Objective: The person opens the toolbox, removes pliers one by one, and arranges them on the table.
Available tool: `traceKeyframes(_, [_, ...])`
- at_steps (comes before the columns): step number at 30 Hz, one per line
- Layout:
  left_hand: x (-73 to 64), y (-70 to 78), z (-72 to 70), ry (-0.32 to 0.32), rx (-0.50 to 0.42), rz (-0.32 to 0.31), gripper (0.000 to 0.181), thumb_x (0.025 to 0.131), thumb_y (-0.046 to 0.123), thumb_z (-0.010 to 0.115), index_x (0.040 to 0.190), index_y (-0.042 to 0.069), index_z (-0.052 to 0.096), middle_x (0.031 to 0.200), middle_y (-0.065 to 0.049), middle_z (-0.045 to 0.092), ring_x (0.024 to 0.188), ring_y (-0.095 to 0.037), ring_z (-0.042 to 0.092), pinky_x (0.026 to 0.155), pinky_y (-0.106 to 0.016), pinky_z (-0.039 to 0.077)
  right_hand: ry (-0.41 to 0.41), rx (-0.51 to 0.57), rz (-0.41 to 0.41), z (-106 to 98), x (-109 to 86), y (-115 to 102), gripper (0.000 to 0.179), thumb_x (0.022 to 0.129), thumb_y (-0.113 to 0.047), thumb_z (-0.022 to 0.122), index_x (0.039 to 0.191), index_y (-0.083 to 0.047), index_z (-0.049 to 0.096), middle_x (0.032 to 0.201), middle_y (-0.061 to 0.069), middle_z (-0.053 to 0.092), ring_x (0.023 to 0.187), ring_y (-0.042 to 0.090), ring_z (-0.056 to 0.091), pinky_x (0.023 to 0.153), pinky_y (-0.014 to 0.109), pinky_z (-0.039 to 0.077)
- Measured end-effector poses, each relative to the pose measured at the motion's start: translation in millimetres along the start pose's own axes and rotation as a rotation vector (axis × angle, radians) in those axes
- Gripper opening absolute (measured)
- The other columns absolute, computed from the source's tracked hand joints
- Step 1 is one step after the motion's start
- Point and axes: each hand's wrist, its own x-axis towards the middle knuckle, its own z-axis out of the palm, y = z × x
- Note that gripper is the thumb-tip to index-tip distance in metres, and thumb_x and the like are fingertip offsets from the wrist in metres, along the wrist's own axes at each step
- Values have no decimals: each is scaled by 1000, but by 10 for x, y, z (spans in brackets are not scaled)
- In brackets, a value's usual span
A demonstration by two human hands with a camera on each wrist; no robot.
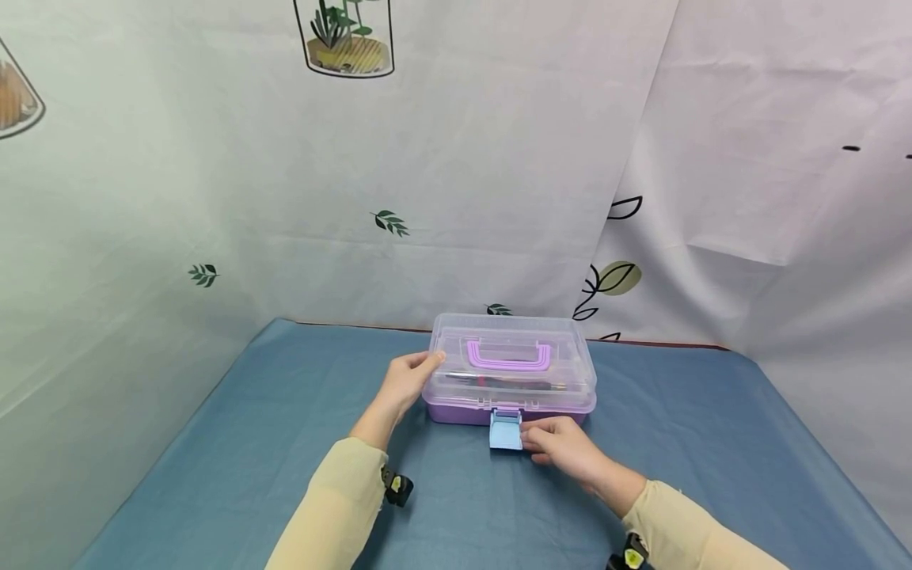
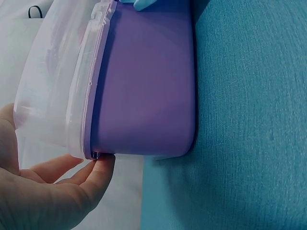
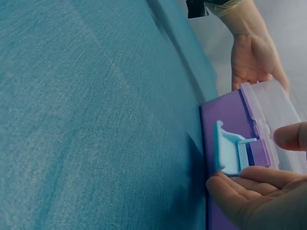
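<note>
A plastic storage box point(image 1: 442, 413) with a purple base and a clear lid point(image 1: 449, 336) stands on the cloth, its lid down. On the lid lies a purple handle point(image 1: 509, 365), and a slim pen-like item point(image 1: 499, 383) shows through it. My left hand point(image 1: 407, 386) grips the box's left end, thumb on the lid and fingertips under the rim point(image 2: 88, 143). The light blue latch point(image 1: 506, 431) hangs swung out from the front. Beside it is my right hand point(image 1: 566, 450), fingertips touching the latch's edge and thumb apart, near the lid, in the right wrist view.
A blue cloth point(image 1: 285, 475) covers the table. Behind the box and at both sides hang pale fabric walls point(image 1: 499, 158) printed with leaves and plants. The box stands close to the table's back edge. Each wrist wears a small black camera mount point(image 1: 397, 487).
</note>
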Motion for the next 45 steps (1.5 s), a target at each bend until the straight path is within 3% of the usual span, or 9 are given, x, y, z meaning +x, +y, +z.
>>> traceKeyframes(7, [0, -16, 14, 7, -4, 3, 71, 87, 47, 61, 136, -2, 47, 139, -22, 48, 130, -35, 44, 108, -49, 37, -21, -20, 10, 16, -17, -7, 45, 88, -13, 55, 125, 13, 54, 130, 26, 55, 110, 29, 61, 86, 45, 54])
traceKeyframes(21, [-2, -22, -19, 0, 16, 12, 72, 87, 50, 60, 137, 0, 47, 139, -20, 49, 129, -34, 45, 107, -50, 37, -52, -56, -27, -72, -32, -53, 45, 90, -17, 56, 128, 7, 54, 134, 22, 53, 118, 28, 56, 90, 45, 52])
traceKeyframes(33, [-36, -76, 1, 1, 33, 121, 72, 91, 53, 54, 137, -2, 45, 138, -22, 49, 129, -34, 45, 107, -47, 38, -57, -79, -131, -164, -91, -101, 45, 90, -18, 57, 127, 8, 55, 130, 22, 57, 115, 26, 57, 90, 41, 52])
traceKeyframes(37, [-60, -97, -2, -2, 47, 153, 72, 91, 51, 55, 139, -2, 43, 140, -22, 48, 130, -35, 44, 107, -48, 38, -36, -126, -167, -205, -110, -138, 41, 92, -19, 58, 126, 5, 57, 126, 18, 60, 113, 25, 58, 90, 39, 52])
traceKeyframes(45, [-140, -77, -16, -35, 133, 187, 87, 84, 49, 66, 148, 5, 27, 150, -18, 34, 135, -36, 37, 108, -52, 35, 100, -208, -307, -341, -148, -272, 33, 91, -17, 62, 118, 2, 63, 117, 15, 65, 104, 21, 62, 83, 26, 53])
